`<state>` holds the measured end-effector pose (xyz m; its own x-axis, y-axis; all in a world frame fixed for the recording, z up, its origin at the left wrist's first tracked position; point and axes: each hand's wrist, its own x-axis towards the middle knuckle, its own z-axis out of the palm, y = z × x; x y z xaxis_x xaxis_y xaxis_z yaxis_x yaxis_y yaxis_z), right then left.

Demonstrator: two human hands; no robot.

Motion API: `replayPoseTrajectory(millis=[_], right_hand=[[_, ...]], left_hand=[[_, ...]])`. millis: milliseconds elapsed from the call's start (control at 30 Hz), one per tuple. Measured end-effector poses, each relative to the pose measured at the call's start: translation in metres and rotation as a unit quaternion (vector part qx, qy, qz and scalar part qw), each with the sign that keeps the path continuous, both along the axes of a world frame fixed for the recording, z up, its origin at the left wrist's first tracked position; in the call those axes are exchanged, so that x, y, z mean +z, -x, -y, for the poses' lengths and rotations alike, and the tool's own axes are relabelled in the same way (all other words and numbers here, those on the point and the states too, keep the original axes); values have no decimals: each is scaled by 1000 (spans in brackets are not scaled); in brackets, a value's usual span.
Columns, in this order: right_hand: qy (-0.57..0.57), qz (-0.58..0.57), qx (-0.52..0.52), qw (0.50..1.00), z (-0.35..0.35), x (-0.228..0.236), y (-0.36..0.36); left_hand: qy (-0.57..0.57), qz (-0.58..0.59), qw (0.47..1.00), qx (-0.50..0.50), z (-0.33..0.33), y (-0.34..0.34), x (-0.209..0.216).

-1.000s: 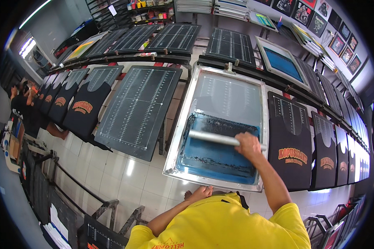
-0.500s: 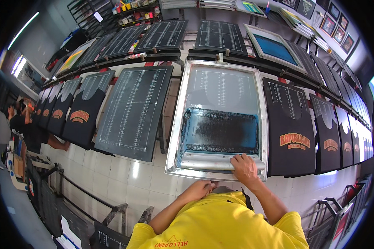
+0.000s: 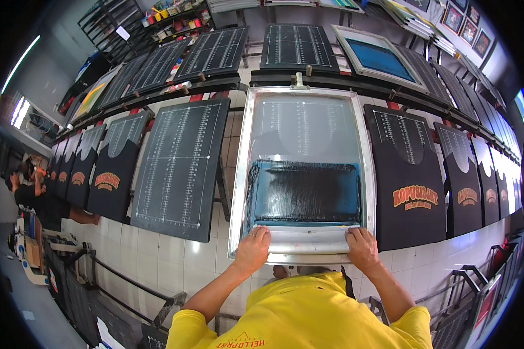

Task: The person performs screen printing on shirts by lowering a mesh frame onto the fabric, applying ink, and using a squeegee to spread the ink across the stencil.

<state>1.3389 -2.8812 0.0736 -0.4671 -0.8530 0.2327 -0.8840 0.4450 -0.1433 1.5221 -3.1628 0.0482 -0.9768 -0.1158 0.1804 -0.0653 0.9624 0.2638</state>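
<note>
A silver screen-printing frame [image 3: 366, 174] lies over a black board in front of me. Across its mesh a blue stencil area carries a broad patch of wet black ink [image 3: 308, 186]. At the near end of the mesh rests a wide silver squeegee [image 3: 307, 237]. My left hand [image 3: 254, 249] is closed on the squeegee's left end, with the thumb towards the middle. Its right end is in the grip of my right hand [image 3: 363, 247]. Through the upper mesh the neckline of a dark shirt and the board's white scale marks show faintly.
On the right, a black T-shirt [image 3: 410, 224] with an orange print covers a board; several more follow. Left of the frame stands a bare marked board [image 3: 180, 168]. Another blue-meshed screen [image 3: 378, 61] lies in the far row. A person [image 3: 38, 189] works at far left.
My left hand has risen from near my waist and taken hold of the squeegee's left end. My right hand remains on its right end. The view has shifted slightly.
</note>
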Motion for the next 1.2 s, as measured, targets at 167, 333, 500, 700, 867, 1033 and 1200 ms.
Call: replayPoseTrajectory(millis=[167,333,500,700,867,1033,1200], right_hand=[[2,19,-16,1000,35,-1,49],[-28,3,-39,999,77,-10,117],[13,15,-13,1000,85,4,136],[35,42,-23,998,30,12,38],[34,55,-10,998,2,8,-16],[15,32,-23,999,13,-6,6],[-17,21,-28,999,54,-3,69]], left_hand=[[34,14,999,0,40,55,3],[34,-16,999,-14,91,125,6],[23,74,996,36,98,142,20],[1,26,1000,9,45,42,22],[-6,14,1000,-4,11,-18,12],[10,15,1000,-26,29,7,3],[24,4,999,-28,72,74,2]])
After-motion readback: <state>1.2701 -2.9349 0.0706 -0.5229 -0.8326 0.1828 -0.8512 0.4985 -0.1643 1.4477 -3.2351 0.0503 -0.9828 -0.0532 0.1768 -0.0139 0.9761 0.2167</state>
